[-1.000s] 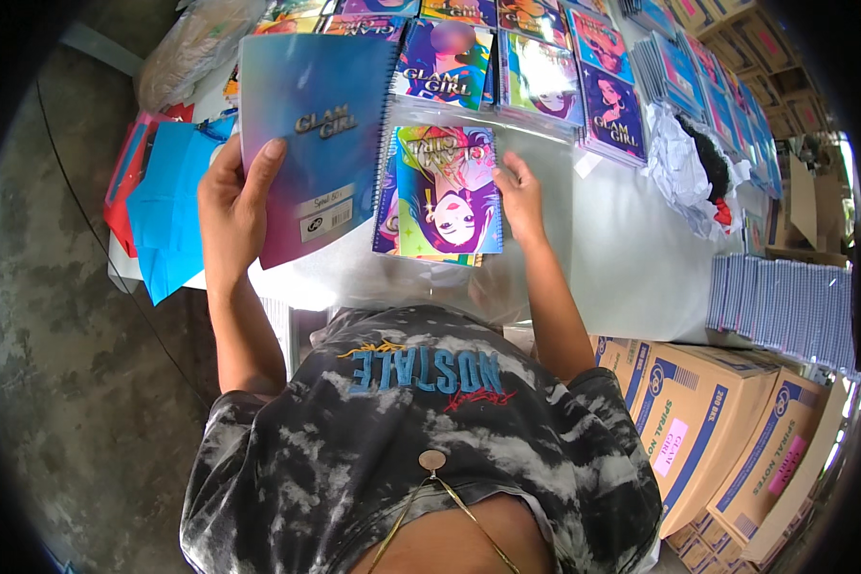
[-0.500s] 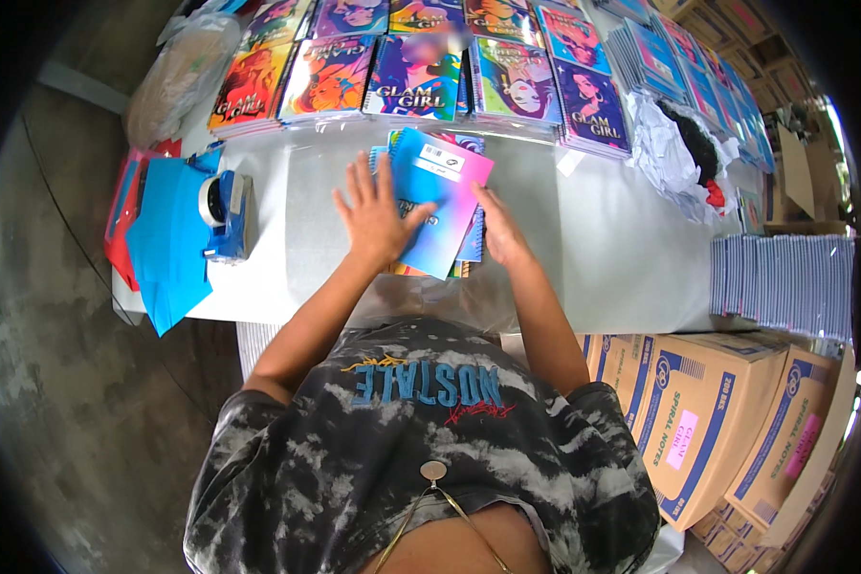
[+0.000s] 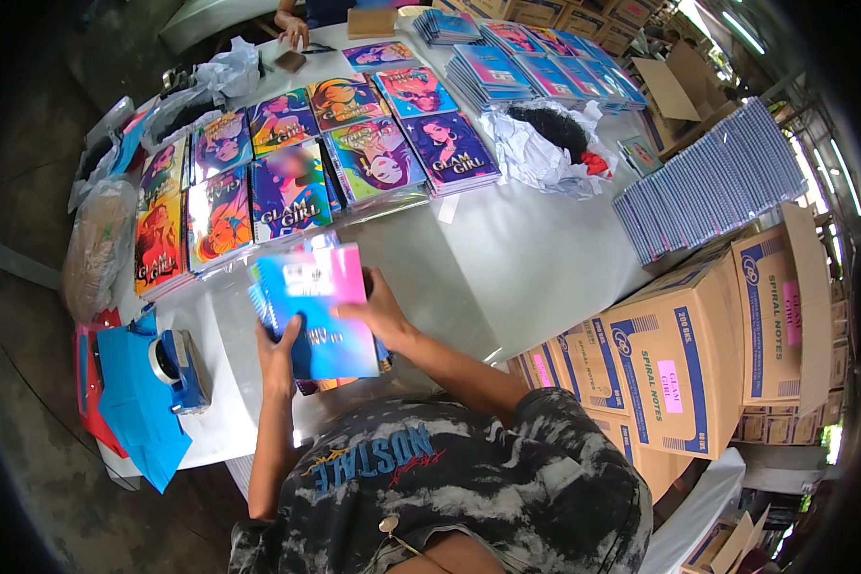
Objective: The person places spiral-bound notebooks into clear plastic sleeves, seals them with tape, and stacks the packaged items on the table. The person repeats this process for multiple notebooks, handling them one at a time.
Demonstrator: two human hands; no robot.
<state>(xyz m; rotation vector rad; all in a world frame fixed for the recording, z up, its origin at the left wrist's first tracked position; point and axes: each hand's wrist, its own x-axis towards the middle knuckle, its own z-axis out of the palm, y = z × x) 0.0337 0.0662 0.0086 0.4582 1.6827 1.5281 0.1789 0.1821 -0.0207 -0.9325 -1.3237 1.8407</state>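
Holding notebooks (image 3: 333,352) at table (image 3: 536,258), cartons (image 3: 674,378) alongside

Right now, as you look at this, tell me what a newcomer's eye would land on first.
Probably the bright notebooks with illustrated covers, laid in rows on the table beyond the hands. Next, the blue-and-pink notebook held between the left hand and right hand, close to the person's shirt. Then, perhaps, the big brown cartons at the right, beside the table.
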